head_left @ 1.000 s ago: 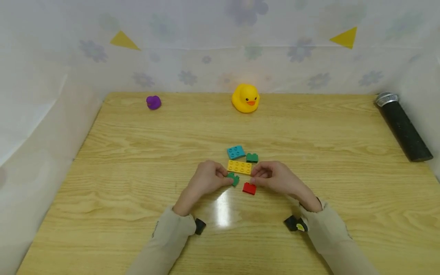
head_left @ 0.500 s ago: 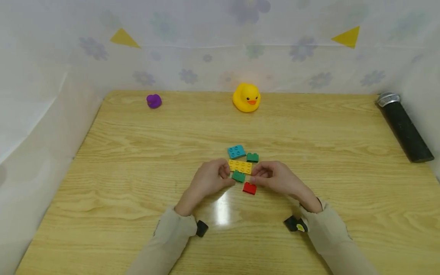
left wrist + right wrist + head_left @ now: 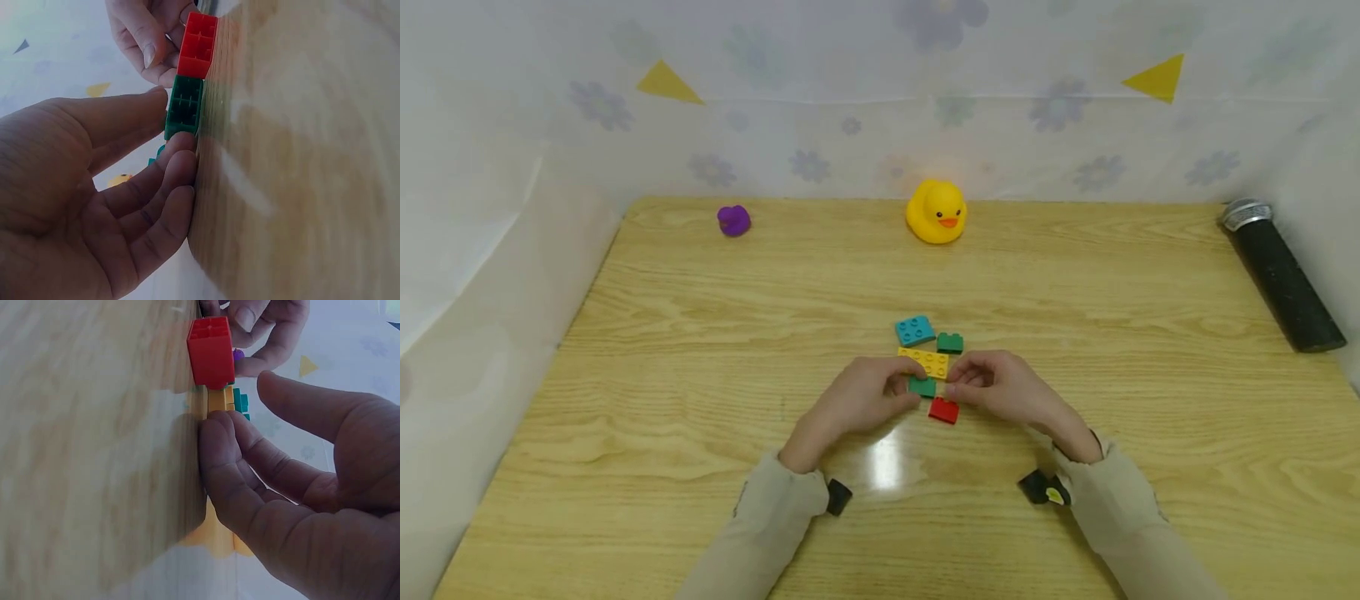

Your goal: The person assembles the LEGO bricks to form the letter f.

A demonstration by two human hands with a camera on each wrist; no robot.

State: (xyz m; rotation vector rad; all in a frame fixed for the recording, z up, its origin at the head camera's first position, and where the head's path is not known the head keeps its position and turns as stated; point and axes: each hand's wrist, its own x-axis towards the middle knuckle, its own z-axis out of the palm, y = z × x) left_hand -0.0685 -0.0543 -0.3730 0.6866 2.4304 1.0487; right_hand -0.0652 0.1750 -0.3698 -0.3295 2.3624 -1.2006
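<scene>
My left hand (image 3: 868, 396) pinches a green brick (image 3: 922, 387) between thumb and curled fingers, just in front of a yellow eight-stud brick (image 3: 936, 365). In the left wrist view, the underside of that green brick (image 3: 184, 107) faces the camera beside the fingertips. At the yellow brick's right end, the fingertips of my right hand (image 3: 1007, 392) rest, with the thumb apart from them in the right wrist view. A red brick (image 3: 943, 410) lies on its side below the right thumb. Behind the yellow brick are a blue brick (image 3: 915, 331) and a second green brick (image 3: 950, 343).
A yellow duck (image 3: 937, 212) stands at the table's back edge, with a small purple duck (image 3: 734, 221) to its left. The microphone (image 3: 1285, 279) lies along the right side. White flowered cloth (image 3: 850, 154) hangs behind the table.
The front green brick has turned and shifted slightly right. My left fingers let it loose, then closed round it again, the index finger now over part of the yellow brick. My right hand stays put.
</scene>
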